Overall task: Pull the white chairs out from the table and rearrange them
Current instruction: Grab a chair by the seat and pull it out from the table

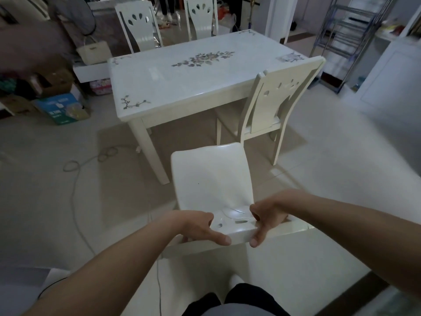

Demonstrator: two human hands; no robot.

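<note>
The near white chair (211, 185), at lower centre and clear of the table (182, 87), is held by its top rail, left hand (198, 226) and right hand (268, 215) each in a closed grip, presumably for two-handed steering.

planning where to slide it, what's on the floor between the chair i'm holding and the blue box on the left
In the head view, a loose grey cable loops over bare tile between the held chair and the blue box.

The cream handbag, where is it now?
In the head view, the cream handbag sits upper left, beyond the table's far-left corner, beside the leftmost far white chair.
</note>
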